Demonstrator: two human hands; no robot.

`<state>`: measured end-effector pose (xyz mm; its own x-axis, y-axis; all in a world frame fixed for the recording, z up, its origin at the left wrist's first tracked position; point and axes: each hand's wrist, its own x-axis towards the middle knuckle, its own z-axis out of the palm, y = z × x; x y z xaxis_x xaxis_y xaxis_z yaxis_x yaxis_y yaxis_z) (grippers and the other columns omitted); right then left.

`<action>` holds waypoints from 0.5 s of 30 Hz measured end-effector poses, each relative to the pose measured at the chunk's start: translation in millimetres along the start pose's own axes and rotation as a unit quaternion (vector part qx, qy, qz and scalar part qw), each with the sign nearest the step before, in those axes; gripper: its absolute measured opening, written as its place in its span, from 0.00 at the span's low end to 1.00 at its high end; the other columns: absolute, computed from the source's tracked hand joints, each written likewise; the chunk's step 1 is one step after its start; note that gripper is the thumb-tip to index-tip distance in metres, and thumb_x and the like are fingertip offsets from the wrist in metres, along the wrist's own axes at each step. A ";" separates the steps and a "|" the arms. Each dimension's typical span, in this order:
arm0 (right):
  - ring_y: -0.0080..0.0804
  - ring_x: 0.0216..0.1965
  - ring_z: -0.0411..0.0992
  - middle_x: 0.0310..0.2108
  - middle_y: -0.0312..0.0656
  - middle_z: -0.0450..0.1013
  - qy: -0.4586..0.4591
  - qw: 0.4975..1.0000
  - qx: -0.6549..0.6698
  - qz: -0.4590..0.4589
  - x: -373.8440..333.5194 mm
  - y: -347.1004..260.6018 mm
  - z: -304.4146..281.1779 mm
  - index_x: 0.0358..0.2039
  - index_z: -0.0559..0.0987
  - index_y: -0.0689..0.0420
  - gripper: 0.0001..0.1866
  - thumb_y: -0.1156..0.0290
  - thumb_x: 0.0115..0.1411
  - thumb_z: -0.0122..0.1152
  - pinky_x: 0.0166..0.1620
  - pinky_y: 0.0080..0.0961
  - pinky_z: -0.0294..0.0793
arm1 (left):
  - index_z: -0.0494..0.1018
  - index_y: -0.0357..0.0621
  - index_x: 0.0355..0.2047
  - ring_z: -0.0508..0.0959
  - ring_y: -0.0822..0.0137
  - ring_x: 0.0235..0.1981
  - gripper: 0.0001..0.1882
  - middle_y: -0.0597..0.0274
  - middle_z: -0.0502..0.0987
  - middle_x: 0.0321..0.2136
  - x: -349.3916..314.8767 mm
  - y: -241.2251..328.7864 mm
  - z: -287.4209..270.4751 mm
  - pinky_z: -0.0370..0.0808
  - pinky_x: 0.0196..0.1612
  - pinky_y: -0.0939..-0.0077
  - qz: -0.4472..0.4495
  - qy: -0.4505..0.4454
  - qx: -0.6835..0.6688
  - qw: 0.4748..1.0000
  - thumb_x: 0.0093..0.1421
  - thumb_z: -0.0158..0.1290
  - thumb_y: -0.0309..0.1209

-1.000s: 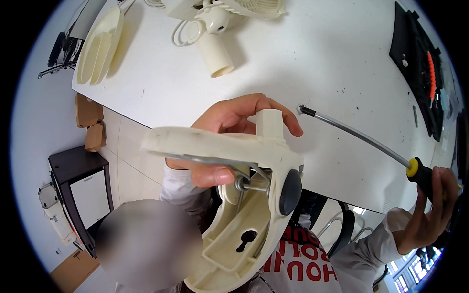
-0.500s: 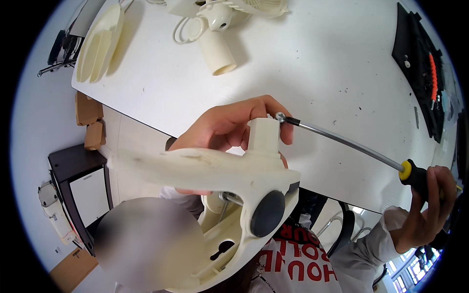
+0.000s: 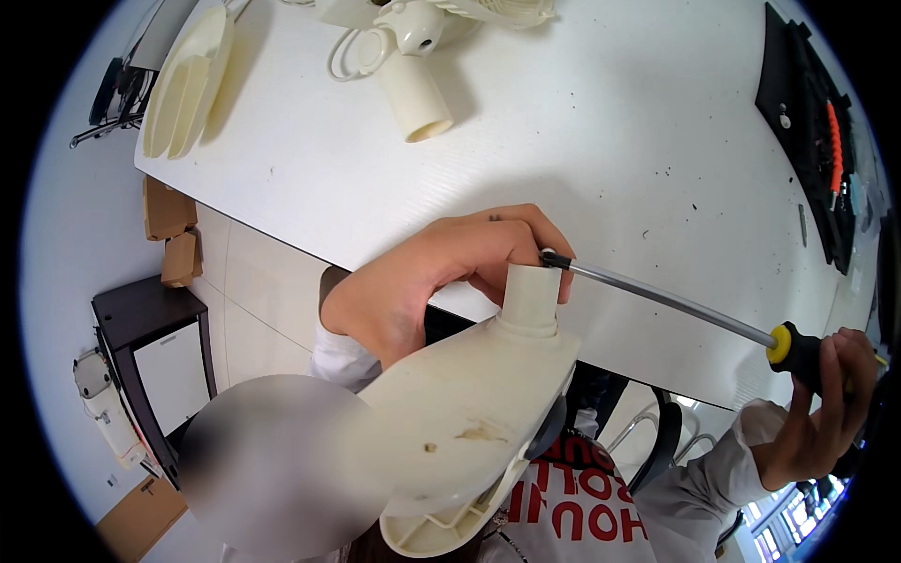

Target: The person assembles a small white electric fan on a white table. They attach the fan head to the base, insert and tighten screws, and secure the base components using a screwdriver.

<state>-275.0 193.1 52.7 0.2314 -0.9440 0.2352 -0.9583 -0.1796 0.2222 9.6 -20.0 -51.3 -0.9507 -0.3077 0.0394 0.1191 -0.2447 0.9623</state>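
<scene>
My left hand [image 3: 450,249] is closed around a cream plastic base [image 3: 469,403], its fingers bent behind the short round neck [image 3: 532,298]. Brown marks stain the base's smooth face, and part of a dark round foot [image 3: 549,427] shows at its side. In my right hand [image 3: 831,413] is the black and yellow handle of a long screwdriver [image 3: 676,302]. Its shaft points left, and the tip reaches the rim of the neck beside my left fingertips. A small silvery piece, seemingly a screw, sits at the tip, partly hidden by the fingers.
On the white table [image 3: 582,113] lie a cream part with a tube [image 3: 418,98] at the back and a long cream shell [image 3: 192,89] at the far left. A black tool pouch [image 3: 812,131] lies right. Cardboard boxes [image 3: 169,208] and a dark cabinet [image 3: 150,324] stand left, beyond the table edge.
The base has turned over from its hollow side to its smooth face, and its neck has moved slightly down and right. My left hand has turned with it; the screwdriver has shifted slightly downward.
</scene>
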 end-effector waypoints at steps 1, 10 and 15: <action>0.52 0.43 0.68 0.41 0.52 0.65 -0.004 1.000 0.003 0.005 -0.3 0.2 -0.9 0.42 0.71 0.64 0.18 0.76 0.49 0.55 0.44 0.42 0.72 | 0.65 0.37 0.31 0.72 0.67 0.38 0.27 0.55 0.65 0.42 0.8 -0.6 -1.1 0.73 0.41 0.69 0.004 -0.009 0.004 1.000 0.32 0.65 0.36; 0.53 0.46 0.66 0.42 0.51 0.65 -0.025 0.999 -0.030 -0.014 -10.3 6.6 -9.4 0.43 0.72 0.63 0.17 0.68 0.54 0.56 0.46 0.45 0.70 | 0.66 0.37 0.24 0.76 0.64 0.36 0.21 0.50 0.67 0.38 6.3 5.5 4.1 0.74 0.40 0.72 -0.009 0.009 0.056 0.998 0.33 0.67 0.29; 0.52 0.49 0.66 0.43 0.55 0.67 -0.024 0.990 -0.091 -0.103 -15.8 10.4 -24.0 0.43 0.72 0.64 0.18 0.67 0.54 0.56 0.47 0.45 0.70 | 0.67 0.36 0.23 0.77 0.64 0.35 0.22 0.49 0.68 0.37 7.6 4.6 0.8 0.76 0.39 0.73 0.002 -0.009 0.072 0.997 0.30 0.68 0.28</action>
<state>-284.6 212.8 74.0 0.4065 -0.9053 0.1232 -0.8448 -0.3211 0.4281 2.7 -22.7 -46.4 -0.9556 -0.2909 0.0475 0.0823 -0.1085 0.9907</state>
